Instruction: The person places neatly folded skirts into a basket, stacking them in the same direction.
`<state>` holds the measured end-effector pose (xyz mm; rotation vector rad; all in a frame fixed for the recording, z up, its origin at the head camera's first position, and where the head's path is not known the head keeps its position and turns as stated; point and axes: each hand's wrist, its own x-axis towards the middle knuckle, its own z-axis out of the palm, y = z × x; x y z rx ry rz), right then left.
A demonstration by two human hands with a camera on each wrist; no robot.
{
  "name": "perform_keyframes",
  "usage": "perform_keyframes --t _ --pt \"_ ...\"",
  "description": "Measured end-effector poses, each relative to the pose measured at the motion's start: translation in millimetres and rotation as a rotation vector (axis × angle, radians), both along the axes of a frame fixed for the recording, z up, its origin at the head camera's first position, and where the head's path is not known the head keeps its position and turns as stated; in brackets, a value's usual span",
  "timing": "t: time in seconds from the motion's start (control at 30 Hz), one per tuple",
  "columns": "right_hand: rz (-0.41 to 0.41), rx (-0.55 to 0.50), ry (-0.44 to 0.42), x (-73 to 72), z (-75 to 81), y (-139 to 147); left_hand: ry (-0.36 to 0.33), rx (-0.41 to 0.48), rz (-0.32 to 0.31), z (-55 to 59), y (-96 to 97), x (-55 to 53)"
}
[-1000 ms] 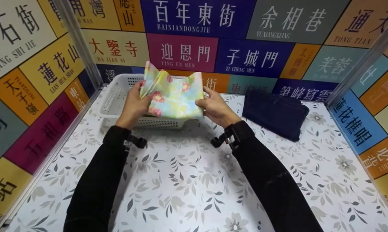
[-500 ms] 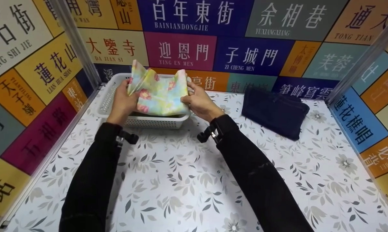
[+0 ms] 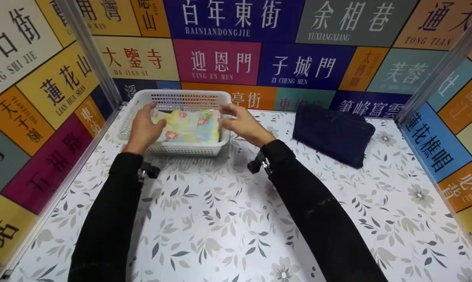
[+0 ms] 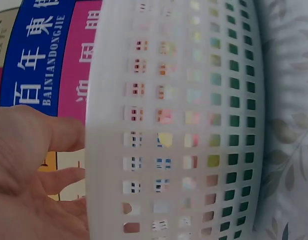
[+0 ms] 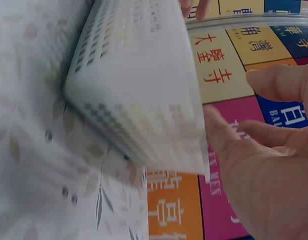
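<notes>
A folded floral cloth (image 3: 188, 127) in pale yellow, blue and pink lies inside a white perforated plastic basket (image 3: 181, 96) at the back left of the table. My left hand (image 3: 153, 115) hovers over the basket's left side, fingers relaxed, thumb at the cloth's edge. Over the basket's right rim my right hand (image 3: 226, 115) is spread and holds nothing. The left wrist view shows the basket wall (image 4: 193, 125) close up beside loose fingers (image 4: 39, 165). The right wrist view shows the basket (image 5: 139, 90) and my spread right hand (image 5: 263, 150).
A folded dark blue garment (image 3: 331, 133) lies at the back right of the floral-patterned table (image 3: 228, 219). Walls covered with colourful signs enclose the table on the left, back and right, with metal posts at the back corners.
Both hands lowered the floral cloth from above the basket down into it, then let it go. The fingers have spread apart.
</notes>
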<state>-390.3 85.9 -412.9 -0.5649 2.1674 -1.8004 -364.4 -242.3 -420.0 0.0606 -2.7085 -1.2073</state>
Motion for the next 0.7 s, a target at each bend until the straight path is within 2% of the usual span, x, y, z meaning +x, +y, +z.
perform_keyframes --t 0.27,0.6,0.7 --pt "-0.050 -0.113 0.048 3.5 -6.9 32 0.094 0.018 -0.077 0.8 26.5 18.8" --pt "-0.130 0.118 0.257 8.0 -17.0 78 0.152 -0.039 -0.166 -5.4 55.8 36.1" --pt "-0.148 0.179 0.284 10.5 -23.8 97 0.167 -0.055 -0.185 -6.9 64.2 41.4"
